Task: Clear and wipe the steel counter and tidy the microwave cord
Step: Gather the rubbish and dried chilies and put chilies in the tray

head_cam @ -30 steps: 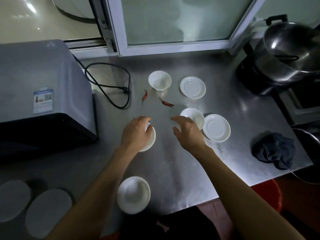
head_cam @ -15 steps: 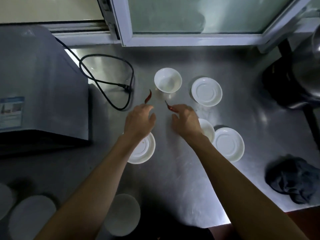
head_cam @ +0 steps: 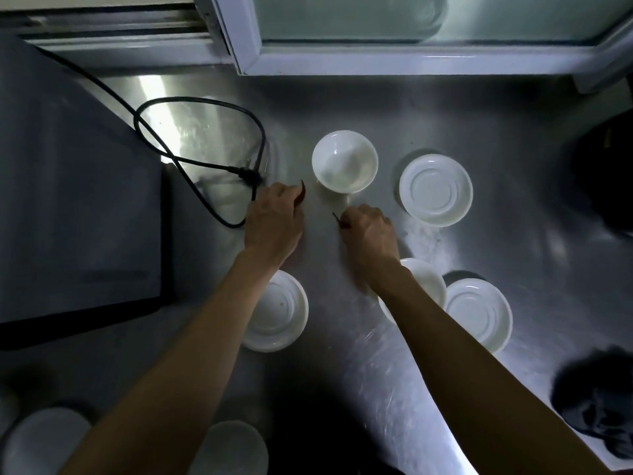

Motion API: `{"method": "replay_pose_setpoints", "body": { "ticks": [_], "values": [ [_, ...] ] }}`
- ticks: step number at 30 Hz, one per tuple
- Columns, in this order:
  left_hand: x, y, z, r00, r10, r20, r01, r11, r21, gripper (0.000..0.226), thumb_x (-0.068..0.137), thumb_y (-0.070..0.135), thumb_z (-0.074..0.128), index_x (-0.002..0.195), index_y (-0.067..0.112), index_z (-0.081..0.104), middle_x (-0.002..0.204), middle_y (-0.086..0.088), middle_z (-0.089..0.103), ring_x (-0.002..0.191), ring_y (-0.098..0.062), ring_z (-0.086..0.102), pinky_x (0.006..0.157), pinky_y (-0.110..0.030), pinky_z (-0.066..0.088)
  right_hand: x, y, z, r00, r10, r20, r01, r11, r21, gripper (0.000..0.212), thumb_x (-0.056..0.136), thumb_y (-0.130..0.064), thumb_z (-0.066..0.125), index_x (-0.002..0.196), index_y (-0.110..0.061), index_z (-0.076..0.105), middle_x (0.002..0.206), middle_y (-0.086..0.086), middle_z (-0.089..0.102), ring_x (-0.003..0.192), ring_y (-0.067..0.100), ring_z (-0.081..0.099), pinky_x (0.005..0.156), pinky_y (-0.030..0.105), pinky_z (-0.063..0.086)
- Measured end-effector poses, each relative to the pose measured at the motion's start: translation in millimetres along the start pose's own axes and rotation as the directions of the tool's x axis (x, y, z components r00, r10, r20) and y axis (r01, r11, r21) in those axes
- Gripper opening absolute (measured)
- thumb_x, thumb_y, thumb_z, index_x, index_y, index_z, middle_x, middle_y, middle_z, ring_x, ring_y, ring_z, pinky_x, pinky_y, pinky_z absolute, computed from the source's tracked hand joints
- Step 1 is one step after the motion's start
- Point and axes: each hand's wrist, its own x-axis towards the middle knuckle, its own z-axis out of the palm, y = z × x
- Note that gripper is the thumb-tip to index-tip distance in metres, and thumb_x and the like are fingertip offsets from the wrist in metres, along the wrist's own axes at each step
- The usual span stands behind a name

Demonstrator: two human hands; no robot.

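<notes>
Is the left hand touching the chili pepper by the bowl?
Touching. The head view shows the left hand with its fingers closed around the chili pepper, whose tip sticks out.

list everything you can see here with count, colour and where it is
counter: 1, steel, under everything
microwave: 1, grey, left
cord: 1, black, looped beside the microwave, plug lying on the counter
bowls: 2, white, one centre back, one partly under the right forearm
saucers: 3, white, one right of the back bowl, one at right front, one under the left forearm
chillies: 2, red, one at each hand
cloth: 1, dark, right front edge
pale round dishes: 2, white, blurred, bottom left
window frame: 1, white, back
left hand: pinching a chilli
right hand: pinching a chilli
</notes>
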Motion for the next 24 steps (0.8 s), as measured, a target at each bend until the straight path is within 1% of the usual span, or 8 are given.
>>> {"method": "replay_pose_setpoints", "body": {
  "ticks": [4,8,12,16,19,22,24],
  "values": [
    [5.7,-3.0,5.2,1.0,-0.001,-0.006,0.001,1.0,0.023,0.022,0.095,0.023,0.053,0.113,0.015,0.062,0.105,-0.007,0.064,0.098,-0.03,0.055,0.081,-0.045,0.048,3.2,-1.1,6.1,1.0,0.005,0.002,-0.005,1.0,0.009,0.01,0.088,-0.004,0.058,0.09,-0.007,0.067,0.088,0.015,0.062,0.081,0.036,0.056,0.075,0.041,0.045],
    [12.8,-3.4,10.2,1.0,0.013,-0.02,-0.012,0.999,0.049,0.019,0.094,0.026,0.054,0.103,0.013,0.066,0.098,-0.008,0.063,0.093,-0.031,0.053,0.079,-0.043,0.045,5.1,-2.2,10.1,1.0,0.027,-0.001,-0.027,1.0,0.008,0.012,0.088,-0.002,0.056,0.09,-0.007,0.067,0.09,0.014,0.062,0.084,0.034,0.056,0.077,0.042,0.047],
    [18.2,-1.5,13.9,1.0,0.03,-0.007,-0.03,1.0,-0.005,0.016,0.095,0.023,0.055,0.097,0.01,0.065,0.094,-0.009,0.06,0.092,-0.029,0.052,0.079,-0.036,0.038,5.9,-2.0,11.6,0.999,0.033,0.01,-0.033,0.999,0.013,0.01,0.088,-0.003,0.057,0.091,-0.005,0.067,0.092,0.015,0.062,0.086,0.035,0.056,0.079,0.045,0.049],
    [16.5,0.5,16.2,0.999,0.052,-0.005,-0.052,0.998,0.027,0.011,0.092,0.02,0.057,0.09,0.012,0.064,0.09,-0.009,0.06,0.09,-0.032,0.052,0.079,-0.04,0.039,5.1,-2.2,10.8,1.0,0.02,0.008,-0.02,1.0,0.001,0.008,0.083,-0.002,0.058,0.086,-0.003,0.065,0.09,0.017,0.061,0.085,0.037,0.055,0.076,0.045,0.047],
    [8.1,2.0,16.1,0.997,0.071,-0.024,-0.07,0.997,0.04,0.012,0.092,0.025,0.056,0.089,0.015,0.062,0.088,-0.006,0.06,0.089,-0.029,0.051,0.077,-0.04,0.038,3.5,-1.1,10.1,1.0,0.006,0.014,-0.006,1.0,-0.017,0.006,0.082,-0.005,0.058,0.086,-0.005,0.063,0.088,0.015,0.061,0.084,0.036,0.055,0.074,0.044,0.045],
    [-4.2,4.7,10.6,0.996,0.085,-0.028,-0.085,0.996,0.002,0.018,0.093,0.03,0.049,0.089,0.017,0.06,0.086,-0.002,0.059,0.085,-0.026,0.051,0.074,-0.037,0.036,-2.0,-2.9,5.5,0.999,-0.007,-0.045,0.007,1.0,0.004,0.004,0.079,-0.003,0.061,0.08,-0.007,0.06,0.08,0.014,0.061,0.075,0.036,0.055,0.068,0.039,0.039],
    [-13.9,6.5,2.8,0.996,0.087,-0.011,-0.087,0.993,-0.082,0.018,0.094,0.03,0.05,0.088,0.016,0.059,0.085,-0.003,0.059,0.08,-0.026,0.052,0.071,-0.04,0.042,-8.8,-4.2,-1.0,0.995,-0.015,-0.102,0.02,0.999,0.045,0.006,0.079,-0.003,0.061,0.078,-0.008,0.059,0.076,0.012,0.059,0.069,0.035,0.053,0.065,0.036,0.035]
  ]
}}
